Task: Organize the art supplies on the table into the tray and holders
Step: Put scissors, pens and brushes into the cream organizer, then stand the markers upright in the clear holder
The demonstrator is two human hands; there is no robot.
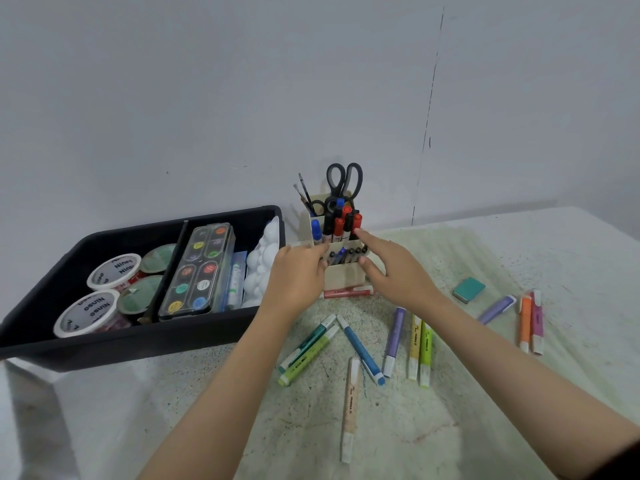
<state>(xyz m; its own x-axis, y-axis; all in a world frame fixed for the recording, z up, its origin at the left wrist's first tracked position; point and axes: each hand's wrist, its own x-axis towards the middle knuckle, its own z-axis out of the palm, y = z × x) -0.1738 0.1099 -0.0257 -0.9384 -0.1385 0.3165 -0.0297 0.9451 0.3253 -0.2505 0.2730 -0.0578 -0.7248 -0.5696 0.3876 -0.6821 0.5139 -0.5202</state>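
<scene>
A paint-speckled, pale cloth-covered table [485, 393] carries a black plastic tray [138, 344], a cream tiered pen holder [344, 277] with a pink pen [348, 292] lying just beside its base, scattered pastel highlighters [360, 348] and a teal rectangular eraser [469, 289].

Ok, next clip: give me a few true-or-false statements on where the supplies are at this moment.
1. The scissors stand handles-up in the holder. True.
2. Highlighters lie loose on the table. True.
3. The watercolour palette lies on the table. False: it lies in the black tray.
4. The teal eraser is in the tray. False: it lies on the table, right of the holder.
5. The left hand and right hand are both at the holder. True.
</scene>
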